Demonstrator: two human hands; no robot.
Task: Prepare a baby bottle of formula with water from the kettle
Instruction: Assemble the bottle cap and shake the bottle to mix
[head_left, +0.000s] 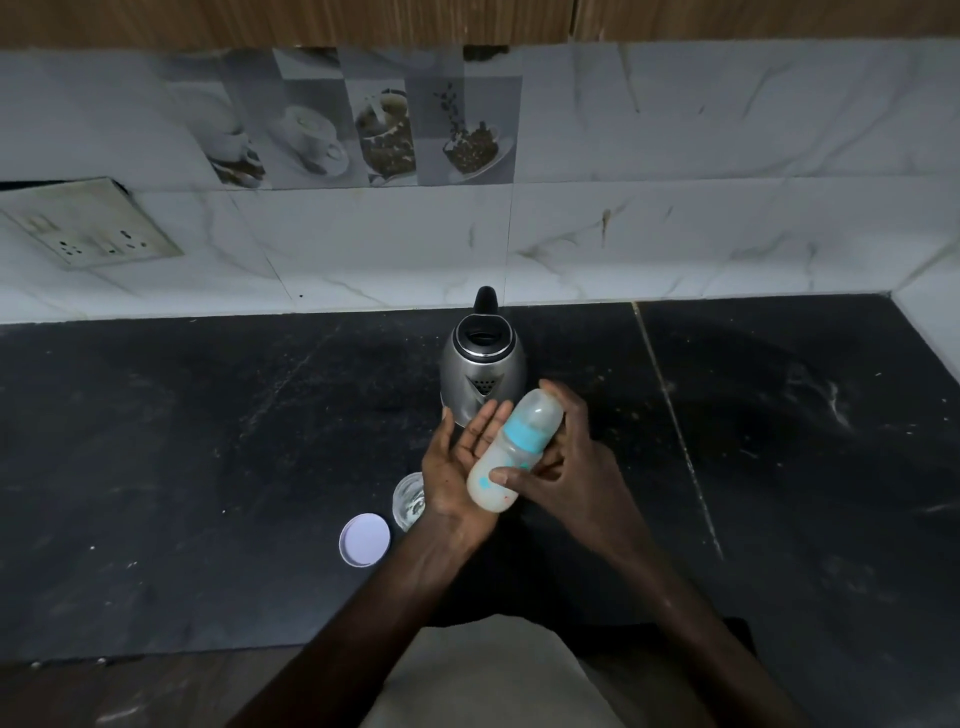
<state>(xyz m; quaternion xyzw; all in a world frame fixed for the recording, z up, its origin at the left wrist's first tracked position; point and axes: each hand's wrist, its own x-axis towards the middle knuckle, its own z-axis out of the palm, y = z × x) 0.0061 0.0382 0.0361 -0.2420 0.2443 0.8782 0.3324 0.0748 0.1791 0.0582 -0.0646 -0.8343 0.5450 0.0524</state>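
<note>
A capped baby bottle (506, 457) with a blue collar and milky contents lies tilted between my two hands, its cap end pointing up and right. My left hand (457, 467) is flat and open-palmed against the bottle's left side. My right hand (566, 457) presses on its right side, thumb across the lower body. Just behind the hands, a steel kettle (483, 364) with a black lid and handle stands on the dark counter (208, 441).
A clear glass jar (409, 501) stands open just left of my left wrist, partly hidden by it. Its round pale lid (364, 539) lies on the counter further left. A wall socket plate (88, 223) is on the tiled backsplash at far left.
</note>
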